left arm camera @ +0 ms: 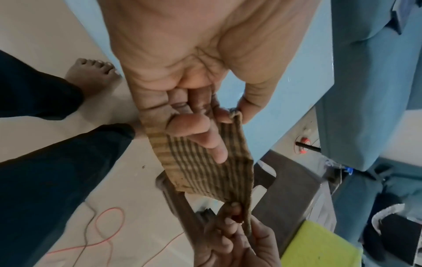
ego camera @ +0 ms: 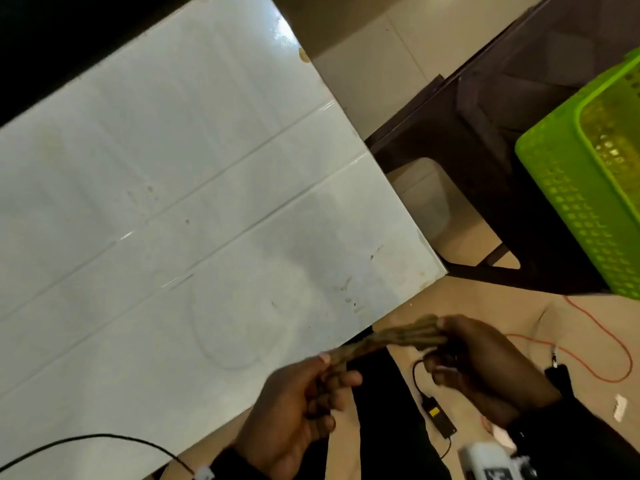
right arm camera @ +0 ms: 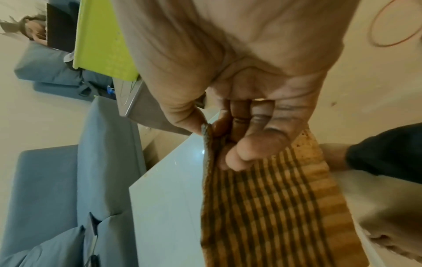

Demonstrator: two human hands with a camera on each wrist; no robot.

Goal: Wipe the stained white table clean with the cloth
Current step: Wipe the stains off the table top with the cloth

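Note:
A brown striped cloth (ego camera: 391,339) is stretched between my two hands, just off the near right corner of the white table (ego camera: 194,188). My left hand (ego camera: 311,393) pinches one end between thumb and fingers; my right hand (ego camera: 460,355) pinches the other. In the left wrist view the cloth (left arm camera: 205,162) runs from my left hand (left arm camera: 205,122) to the right hand (left arm camera: 235,225). In the right wrist view the checked cloth (right arm camera: 274,207) hangs from my right hand (right arm camera: 228,137). Small dark specks and faint smears (ego camera: 349,292) mark the table near its right edge.
A dark plastic chair (ego camera: 485,174) stands right of the table with a green perforated basket (ego camera: 588,174) on it. An orange cable (ego camera: 606,344) and a black power adapter (ego camera: 438,417) lie on the floor. A black cable (ego camera: 104,441) crosses the table's near edge. Blue cushions (right arm camera: 68,180) lie beyond.

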